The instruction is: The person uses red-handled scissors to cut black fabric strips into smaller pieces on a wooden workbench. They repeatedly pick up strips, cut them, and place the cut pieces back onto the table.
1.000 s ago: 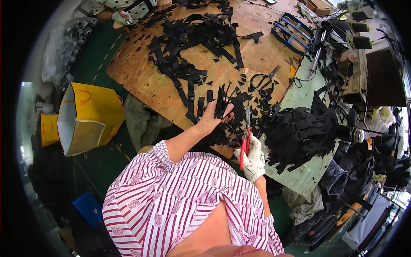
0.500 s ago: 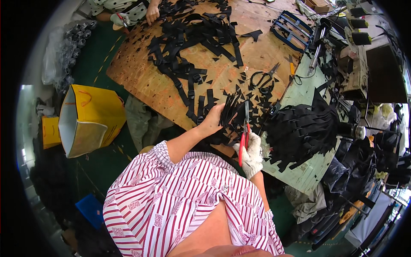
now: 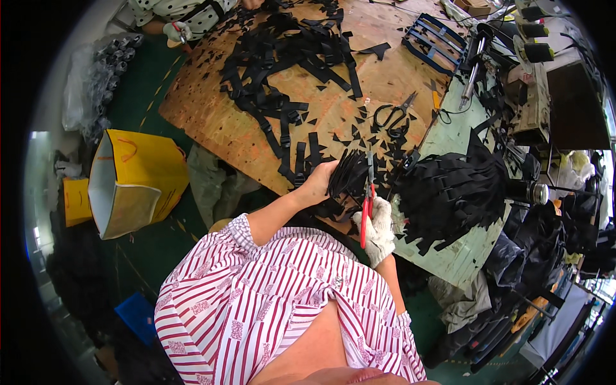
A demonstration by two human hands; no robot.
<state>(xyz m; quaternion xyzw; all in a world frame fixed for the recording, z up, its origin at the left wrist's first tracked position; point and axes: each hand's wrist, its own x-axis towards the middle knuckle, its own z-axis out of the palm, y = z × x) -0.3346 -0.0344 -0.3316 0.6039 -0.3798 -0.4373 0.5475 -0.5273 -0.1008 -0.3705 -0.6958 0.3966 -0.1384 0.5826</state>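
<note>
My bare left hand (image 3: 317, 182) is closed round a bundle of black webbing straps (image 3: 345, 172) whose ends fan out over the near edge of the table. In a white glove, my right hand (image 3: 377, 224) grips red-handled scissors (image 3: 367, 212), their blades pointing away from me beside the bundle's right side. Small black triangular offcuts (image 3: 380, 168) lie scattered round the blades. Farther off, a pair of black scissors (image 3: 393, 118) rests on the wooden table (image 3: 205, 109). To the right spreads a big pile of black strap pieces (image 3: 452, 196).
Tangled black straps with buckles (image 3: 289, 51) cover the far middle of the table. A blue plastic crate (image 3: 435, 42) sits at the far right. Left of the table stands a yellow bag (image 3: 144, 173). Across the table is another person's gloved hand (image 3: 177, 31). Thread spools (image 3: 538, 52) stand at right.
The strap bundle has tilted slightly, and my right hand with the scissors has shifted a little. The other person's bare hand has moved away toward the upper edge.
</note>
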